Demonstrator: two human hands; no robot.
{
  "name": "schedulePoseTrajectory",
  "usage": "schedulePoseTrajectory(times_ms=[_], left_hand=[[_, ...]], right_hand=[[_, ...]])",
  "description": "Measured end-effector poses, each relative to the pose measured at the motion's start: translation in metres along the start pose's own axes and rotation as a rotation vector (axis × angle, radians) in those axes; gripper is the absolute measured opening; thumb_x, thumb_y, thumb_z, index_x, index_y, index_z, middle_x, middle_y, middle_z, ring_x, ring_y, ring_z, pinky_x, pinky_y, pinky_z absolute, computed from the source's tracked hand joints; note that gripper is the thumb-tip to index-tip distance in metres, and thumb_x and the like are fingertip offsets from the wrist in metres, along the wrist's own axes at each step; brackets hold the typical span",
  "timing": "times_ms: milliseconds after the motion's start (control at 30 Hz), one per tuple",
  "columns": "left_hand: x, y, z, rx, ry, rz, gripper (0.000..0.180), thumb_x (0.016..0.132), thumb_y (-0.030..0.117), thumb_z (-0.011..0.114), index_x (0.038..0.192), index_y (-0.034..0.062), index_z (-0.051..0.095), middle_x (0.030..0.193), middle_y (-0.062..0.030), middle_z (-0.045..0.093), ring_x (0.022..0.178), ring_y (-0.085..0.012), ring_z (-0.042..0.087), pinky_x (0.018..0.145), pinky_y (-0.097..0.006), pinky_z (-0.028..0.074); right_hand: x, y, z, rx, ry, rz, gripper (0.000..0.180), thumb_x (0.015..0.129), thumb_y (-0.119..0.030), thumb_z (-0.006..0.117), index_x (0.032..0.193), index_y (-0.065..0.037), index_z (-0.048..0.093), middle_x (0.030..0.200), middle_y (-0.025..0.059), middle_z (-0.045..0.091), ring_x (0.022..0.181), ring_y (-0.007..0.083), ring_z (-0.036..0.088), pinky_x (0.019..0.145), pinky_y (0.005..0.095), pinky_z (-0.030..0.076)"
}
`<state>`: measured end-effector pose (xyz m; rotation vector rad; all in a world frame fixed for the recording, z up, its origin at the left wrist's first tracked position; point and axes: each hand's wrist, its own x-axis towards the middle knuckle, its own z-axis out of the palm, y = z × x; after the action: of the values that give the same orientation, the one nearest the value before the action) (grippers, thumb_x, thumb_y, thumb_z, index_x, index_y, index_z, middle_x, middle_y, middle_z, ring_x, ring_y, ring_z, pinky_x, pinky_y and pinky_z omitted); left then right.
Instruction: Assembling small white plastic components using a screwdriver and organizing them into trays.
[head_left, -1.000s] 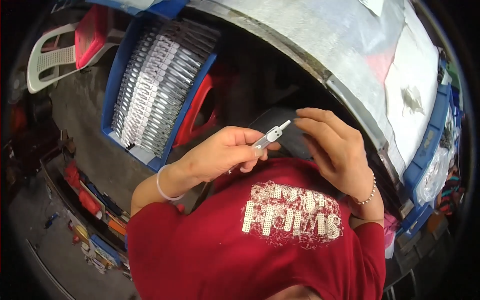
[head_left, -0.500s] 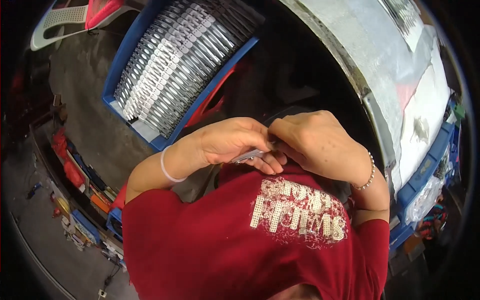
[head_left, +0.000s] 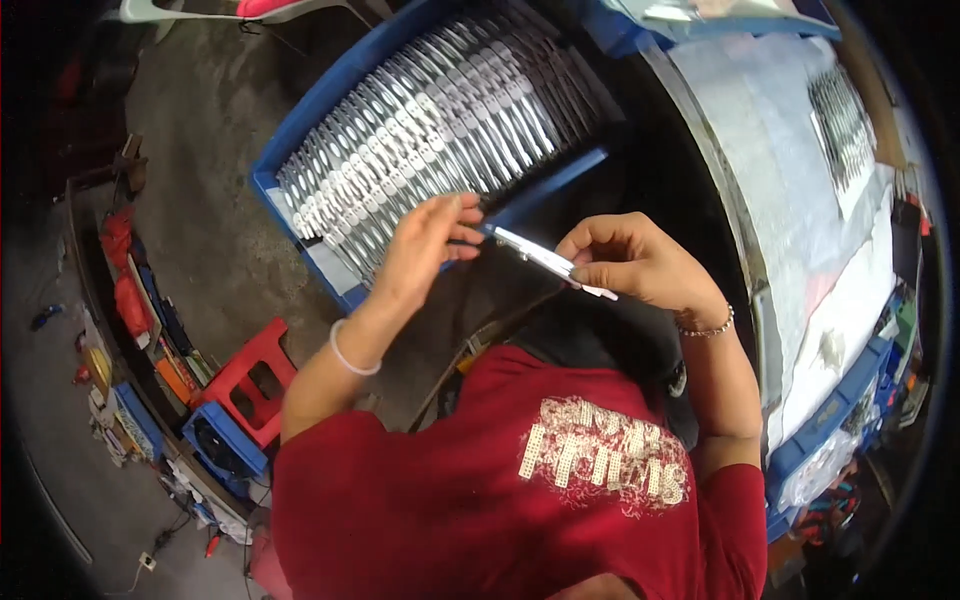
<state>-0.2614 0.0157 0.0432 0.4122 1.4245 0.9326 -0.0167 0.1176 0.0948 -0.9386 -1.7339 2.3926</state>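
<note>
My right hand point(head_left: 642, 262) pinches one end of a slim, shiny silver metal piece point(head_left: 537, 255) between thumb and fingertips. The piece slants up and left in front of my chest, with a small pale prong at its near end; its exact kind is unclear. My left hand point(head_left: 424, 250) is open, its fingers loosely spread just left of the piece's far tip, with a small gap between. Beyond that hand stands a blue bin point(head_left: 570, 182) packed with rows of similar silver metal pieces point(head_left: 430, 120), some with oval openings.
A work table point(head_left: 715, 120) covered with pale sheeting runs along the right, with a stack of thin metal pieces point(head_left: 842, 135) on it. A blue tray point(head_left: 830, 405) sits at the right edge. On the left are a red stool point(head_left: 262, 375) and a blue crate point(head_left: 225, 445).
My hands were together at my chest around the metal piece. Now they are apart: the left has released it and moved up and left toward the bin, while the right holds the piece farther out.
</note>
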Motion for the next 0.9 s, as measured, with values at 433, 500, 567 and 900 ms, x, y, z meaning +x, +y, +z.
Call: schedulePoseTrajectory(times_ms=[433, 500, 567, 900], left_hand=[[-0.002, -0.056, -0.002, 0.786, 0.333, 1.044, 0.020, 0.078, 0.003, 0.066, 0.097, -0.0002, 0.063, 0.089, -0.0174, 0.061, 0.076, -0.0339, 0.063, 0.066, -0.039, 0.054], [-0.008, -0.057, -0.008, 0.799, 0.274, 1.001, 0.026, 0.072, -0.001, 0.064, 0.098, -0.0016, 0.063, 0.090, -0.0178, 0.061, 0.077, -0.0339, 0.063, 0.065, -0.039, 0.054], [-0.009, -0.058, -0.011, 0.756, 0.252, 0.995, 0.028, 0.072, -0.001, 0.064, 0.099, -0.0019, 0.063, 0.090, -0.0175, 0.061, 0.078, -0.0342, 0.063, 0.067, -0.039, 0.054], [-0.003, -0.053, -0.016, 0.568, 0.186, 1.086, 0.030, 0.076, 0.000, 0.062, 0.106, -0.0005, 0.061, 0.087, -0.0188, 0.060, 0.077, -0.0361, 0.061, 0.067, -0.041, 0.052]], right_hand=[[0.213, -0.017, 0.069, -0.190, 0.306, -0.338, 0.010, 0.084, -0.009, 0.064, 0.087, 0.000, 0.062, 0.069, -0.0006, 0.057, 0.060, 0.0074, 0.050, 0.052, 0.0226, 0.040], [0.240, -0.029, 0.088, -0.430, 0.388, -0.261, 0.017, 0.080, -0.011, 0.065, 0.092, 0.001, 0.064, 0.071, 0.0081, 0.062, 0.062, 0.0135, 0.057, 0.057, 0.0265, 0.045], [0.266, -0.024, 0.099, -0.576, 0.450, -0.330, 0.022, 0.077, -0.013, 0.065, 0.093, 0.001, 0.066, 0.075, 0.0184, 0.065, 0.068, 0.0239, 0.064, 0.064, 0.0327, 0.049], [0.299, -0.013, 0.115, -0.771, 0.417, -0.371, 0.018, 0.078, -0.007, 0.059, 0.092, 0.004, 0.066, 0.076, 0.0258, 0.065, 0.069, 0.0362, 0.066, 0.067, 0.0389, 0.053]])
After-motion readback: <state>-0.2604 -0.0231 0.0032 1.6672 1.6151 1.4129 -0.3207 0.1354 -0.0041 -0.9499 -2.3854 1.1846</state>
